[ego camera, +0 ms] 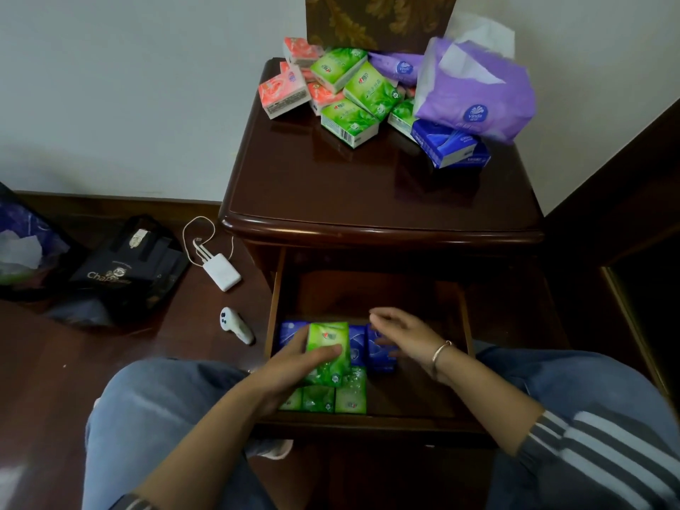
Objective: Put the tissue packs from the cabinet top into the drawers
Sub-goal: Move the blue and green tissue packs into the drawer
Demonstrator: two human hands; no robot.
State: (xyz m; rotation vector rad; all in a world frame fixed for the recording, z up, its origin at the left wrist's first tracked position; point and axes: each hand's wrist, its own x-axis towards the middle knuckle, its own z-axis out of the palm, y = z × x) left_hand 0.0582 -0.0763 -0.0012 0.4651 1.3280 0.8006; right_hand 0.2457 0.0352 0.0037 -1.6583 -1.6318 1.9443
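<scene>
The dark wooden cabinet (379, 200) has its top drawer (456, 318) pulled open. My left hand (290, 366) grips a green tissue pack (328, 338) just above the drawer's front left part. Under it lie several green packs (351, 397) and blue packs (357, 342). My right hand (401, 331) hovers with loose fingers over a blue pack (382, 360) in the drawer and holds nothing. On the cabinet top at the back lies a heap of pink packs (283, 93), green packs (349, 121), a blue pack (450, 147) and a large open purple tissue bag (474, 92).
On the floor to the left lie a white charger with a cable (222, 276), a small white handheld device (235, 323) and a black bag (125, 274). My knees in jeans flank the drawer. A dark furniture edge (633, 288) stands to the right.
</scene>
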